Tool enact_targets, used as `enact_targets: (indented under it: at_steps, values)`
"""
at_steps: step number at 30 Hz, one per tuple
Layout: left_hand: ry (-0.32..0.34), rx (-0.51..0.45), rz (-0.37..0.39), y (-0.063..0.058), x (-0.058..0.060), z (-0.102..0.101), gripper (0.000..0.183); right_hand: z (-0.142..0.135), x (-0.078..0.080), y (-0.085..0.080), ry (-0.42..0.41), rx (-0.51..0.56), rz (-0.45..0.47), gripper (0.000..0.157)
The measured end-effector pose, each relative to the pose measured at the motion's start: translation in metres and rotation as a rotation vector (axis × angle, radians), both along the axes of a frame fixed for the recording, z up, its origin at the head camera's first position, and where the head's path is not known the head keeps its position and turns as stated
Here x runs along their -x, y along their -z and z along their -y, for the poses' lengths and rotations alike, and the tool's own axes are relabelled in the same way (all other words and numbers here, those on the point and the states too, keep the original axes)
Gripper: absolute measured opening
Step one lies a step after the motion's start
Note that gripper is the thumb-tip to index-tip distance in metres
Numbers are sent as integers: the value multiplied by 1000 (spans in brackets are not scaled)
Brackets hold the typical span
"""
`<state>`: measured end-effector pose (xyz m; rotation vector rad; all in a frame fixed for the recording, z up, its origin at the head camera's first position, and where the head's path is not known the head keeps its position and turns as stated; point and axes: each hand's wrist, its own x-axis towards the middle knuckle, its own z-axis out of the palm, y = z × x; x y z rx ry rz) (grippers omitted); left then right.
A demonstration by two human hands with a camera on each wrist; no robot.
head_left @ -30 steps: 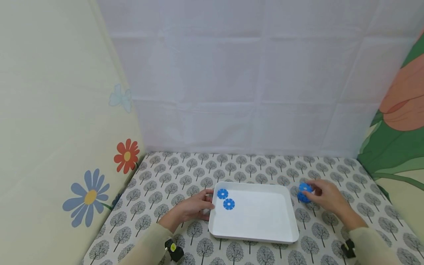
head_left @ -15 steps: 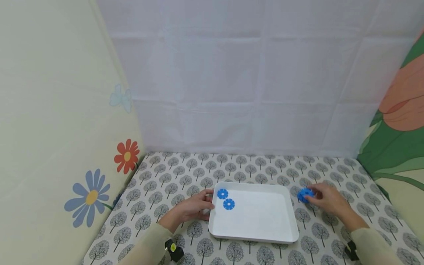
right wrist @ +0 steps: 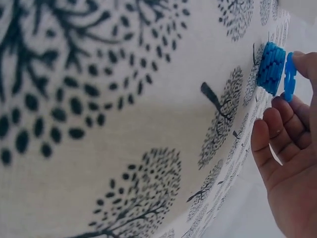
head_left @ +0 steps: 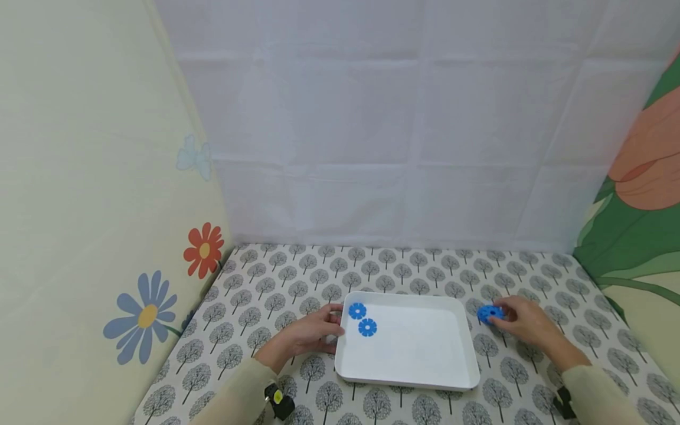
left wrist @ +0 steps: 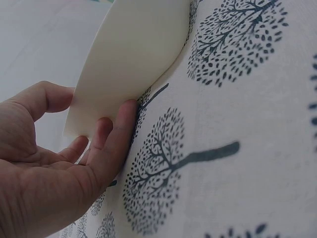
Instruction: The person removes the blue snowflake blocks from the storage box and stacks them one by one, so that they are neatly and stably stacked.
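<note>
Rising at the far left, a pale wall [head_left: 79, 206] bears a blue flower [head_left: 127, 313] and, just right of it, a red flower [head_left: 193, 239]. Next comes the left hand [head_left: 313, 332], its grip on the edge of a white tray [head_left: 419, 348], thumb at the rim and fingers against the outer side. Inside, toward the far left corner, two blue notched discs [head_left: 362, 327] lie flat, one diagonally behind the other. Beyond the tray's right side, a stack of similar discs [right wrist: 270, 69] stands on the tree-patterned worktop [head_left: 313, 369]. Just above it, the right hand [head_left: 525, 320] has its grip pinched on a single blue disc [right wrist: 290, 79], thumb and fingertips at its edge.
</note>
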<state>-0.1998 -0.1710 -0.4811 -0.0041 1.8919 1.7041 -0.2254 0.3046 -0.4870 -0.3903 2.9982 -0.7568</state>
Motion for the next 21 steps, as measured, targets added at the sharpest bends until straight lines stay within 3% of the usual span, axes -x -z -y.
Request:
enact_targets:
  at_steps: [21]
  values:
    - [0, 17, 3, -1, -1, 1, 71, -4, 0, 4, -30, 20, -16, 41]
